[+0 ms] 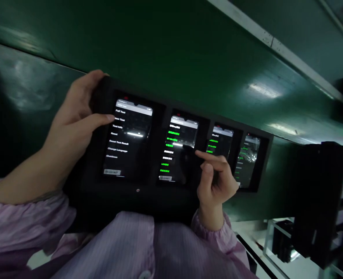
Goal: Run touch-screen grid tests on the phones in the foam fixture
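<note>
At the smooth green table [148, 42], my left fingers [94, 121] gripped a long black tray [116, 193] of four lit, rectangular black phones [127, 149]; my right fingers [212, 155], partly open, pointed at the second phone's screen [178, 152].

A plain matte black tray [121, 190] lies on a glossy dark green worktop [159, 46], and the phone [130, 143] nearest the tray's left edge shows white lettering on black beneath a pale grey bar. Toward the tray's right edge, the second phone [178, 155], third phone [220, 136] and fourth phone [248, 159] show dark screens with bright green lines among white or greyish ones. Below the tray's near edge, the lilac garment [110, 248] carries fine lengthwise stripes and a whitish button [145, 274].
</note>
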Demonstrator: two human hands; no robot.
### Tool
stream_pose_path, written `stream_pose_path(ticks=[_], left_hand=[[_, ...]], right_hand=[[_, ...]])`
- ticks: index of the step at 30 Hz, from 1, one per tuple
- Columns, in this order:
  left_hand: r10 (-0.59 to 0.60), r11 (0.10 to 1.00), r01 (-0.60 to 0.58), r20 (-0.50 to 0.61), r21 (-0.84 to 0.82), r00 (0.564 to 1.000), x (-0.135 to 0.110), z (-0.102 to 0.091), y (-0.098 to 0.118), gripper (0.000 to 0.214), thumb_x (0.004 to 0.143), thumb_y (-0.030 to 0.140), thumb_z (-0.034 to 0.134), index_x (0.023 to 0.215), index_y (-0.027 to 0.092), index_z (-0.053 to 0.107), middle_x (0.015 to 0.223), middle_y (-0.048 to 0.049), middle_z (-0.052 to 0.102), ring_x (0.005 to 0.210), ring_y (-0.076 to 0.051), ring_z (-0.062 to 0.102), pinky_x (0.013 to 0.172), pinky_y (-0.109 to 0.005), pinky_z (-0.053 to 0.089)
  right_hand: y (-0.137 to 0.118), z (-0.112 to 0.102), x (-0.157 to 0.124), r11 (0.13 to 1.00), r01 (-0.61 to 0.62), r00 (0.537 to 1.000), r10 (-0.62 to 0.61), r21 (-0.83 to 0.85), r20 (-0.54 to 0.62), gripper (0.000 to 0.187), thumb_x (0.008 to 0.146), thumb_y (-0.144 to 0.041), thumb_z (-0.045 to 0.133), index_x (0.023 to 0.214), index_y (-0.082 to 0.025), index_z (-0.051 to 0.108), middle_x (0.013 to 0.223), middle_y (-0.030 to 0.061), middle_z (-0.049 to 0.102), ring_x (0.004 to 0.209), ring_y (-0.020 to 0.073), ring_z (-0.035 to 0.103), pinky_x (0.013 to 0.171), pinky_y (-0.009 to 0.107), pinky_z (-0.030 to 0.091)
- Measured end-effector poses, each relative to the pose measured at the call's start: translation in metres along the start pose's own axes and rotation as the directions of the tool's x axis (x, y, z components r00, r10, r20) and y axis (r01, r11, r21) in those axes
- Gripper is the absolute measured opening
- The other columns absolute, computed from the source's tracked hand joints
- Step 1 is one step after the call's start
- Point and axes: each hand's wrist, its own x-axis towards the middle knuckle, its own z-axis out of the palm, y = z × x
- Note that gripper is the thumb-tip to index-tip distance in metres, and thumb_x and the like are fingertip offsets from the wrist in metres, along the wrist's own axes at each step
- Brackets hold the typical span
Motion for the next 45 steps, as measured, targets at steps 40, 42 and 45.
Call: stream_pose_path(ticks=[40, 42, 45], left_hand=[[-0.303, 0.934, 0.195, 0.377, 0.298, 0.876, 0.007, -0.044, -0.014, 0.176, 0.022, 0.036, 0.107, 0.165, 0.028, 0.005, 0.173, -0.0155, 0.003, 0.159, -0.054, 0.014, 0.117, -0.082, 0.008], [-0.278, 0.939, 0.164, 0.386, 0.303, 0.880, 0.005, -0.045, -0.010, 0.174, 0.018, 0.036, 0.107, 0.164, 0.025, 0.013, 0.174, -0.0155, -0.003, 0.159, -0.055, 0.002, 0.116, -0.080, -0.004], [-0.195, 0.941, 0.078, 0.338, 0.330, 0.921, 0.003, -0.049, -0.013, 0.152, 0.030, 0.056, 0.104, 0.158, 0.015, 0.032, 0.172, -0.0171, 0.014, 0.160, -0.053, 0.002, 0.116, -0.080, -0.002]], right_hand=[[-0.001, -0.011, 0.002, 0.971, 0.217, 0.886, -0.241, 0.105, 0.395, 0.035, 0.097, -0.011, 0.059, 0.065, -0.021, 0.050, 0.089, 0.0003, 0.085, 0.044, 0.0047, 0.063, 0.040, 0.017, 0.046], [-0.001, -0.013, 0.004, 0.968, 0.219, 0.901, -0.248, 0.119, 0.357, 0.036, 0.097, -0.011, 0.058, 0.063, -0.021, 0.048, 0.087, 0.0005, 0.084, 0.045, 0.0048, 0.064, 0.040, 0.017, 0.045], [0.001, -0.018, 0.006, 0.970, 0.223, 0.912, -0.242, 0.093, 0.332, 0.037, 0.096, -0.011, 0.059, 0.063, -0.022, 0.048, 0.083, -0.0004, 0.084, 0.043, 0.0054, 0.063, 0.039, 0.018, 0.044]])
